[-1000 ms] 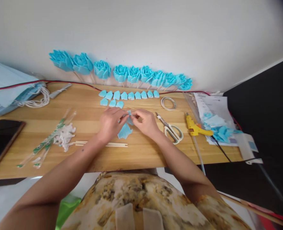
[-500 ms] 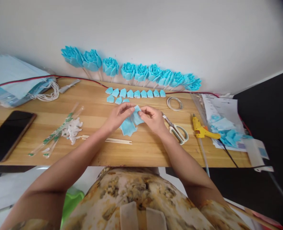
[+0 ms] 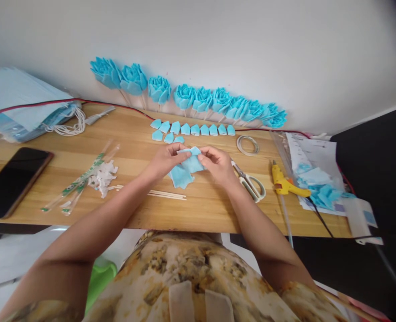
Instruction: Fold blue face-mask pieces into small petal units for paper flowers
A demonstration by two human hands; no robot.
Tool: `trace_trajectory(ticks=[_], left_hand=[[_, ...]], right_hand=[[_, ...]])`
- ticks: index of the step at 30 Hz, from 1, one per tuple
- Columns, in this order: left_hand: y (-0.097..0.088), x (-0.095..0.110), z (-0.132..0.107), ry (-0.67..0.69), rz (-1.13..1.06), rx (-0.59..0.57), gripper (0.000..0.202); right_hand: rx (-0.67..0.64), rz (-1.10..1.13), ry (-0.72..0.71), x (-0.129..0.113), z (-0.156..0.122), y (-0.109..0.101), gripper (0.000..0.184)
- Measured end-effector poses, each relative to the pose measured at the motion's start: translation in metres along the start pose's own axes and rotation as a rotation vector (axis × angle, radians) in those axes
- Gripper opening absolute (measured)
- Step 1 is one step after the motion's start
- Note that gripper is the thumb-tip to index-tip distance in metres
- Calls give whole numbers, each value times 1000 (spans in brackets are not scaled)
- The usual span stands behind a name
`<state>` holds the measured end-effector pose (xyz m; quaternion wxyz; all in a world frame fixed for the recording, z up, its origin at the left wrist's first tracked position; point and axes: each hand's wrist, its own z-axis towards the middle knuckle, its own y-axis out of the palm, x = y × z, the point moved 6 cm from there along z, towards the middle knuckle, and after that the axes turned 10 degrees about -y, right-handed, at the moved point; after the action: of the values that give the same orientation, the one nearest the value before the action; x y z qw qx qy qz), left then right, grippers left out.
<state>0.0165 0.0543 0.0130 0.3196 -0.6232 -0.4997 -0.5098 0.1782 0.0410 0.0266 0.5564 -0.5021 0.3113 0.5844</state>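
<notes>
My left hand (image 3: 166, 160) and my right hand (image 3: 218, 164) meet over the middle of the wooden table (image 3: 134, 210). Both pinch the top edge of one small blue square of fabric (image 3: 191, 162), held just above the table. Under it lies a small stack of blue squares (image 3: 180, 176). Behind my hands, two rows of folded blue petals (image 3: 193, 130) lie on the wood. Along the wall leans a row of finished blue fabric roses on sticks (image 3: 187, 96).
White-handled scissors (image 3: 250, 182), a yellow glue gun (image 3: 285, 183) and a tape roll (image 3: 247, 145) lie to the right, beside papers with blue scraps (image 3: 315, 188). Wooden sticks (image 3: 161, 193), torn wrappers (image 3: 90, 179), a black phone (image 3: 12, 179) and a packet of blue masks (image 3: 23, 112) lie left.
The blue piece between my fingers has been opened out from a small fold to a flat square. My head has shifted, so the table sits slightly further right and higher in view.
</notes>
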Motion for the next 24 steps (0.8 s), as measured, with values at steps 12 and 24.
trace_trajectory(ticks=[12, 24], left_hand=[[3, 1, -3, -20, -38, -19, 32], [5, -1, 0, -20, -90, -92, 43]], right_hand=[[3, 11, 25, 0, 0, 0, 32], [26, 101, 62, 8, 0, 0, 32]])
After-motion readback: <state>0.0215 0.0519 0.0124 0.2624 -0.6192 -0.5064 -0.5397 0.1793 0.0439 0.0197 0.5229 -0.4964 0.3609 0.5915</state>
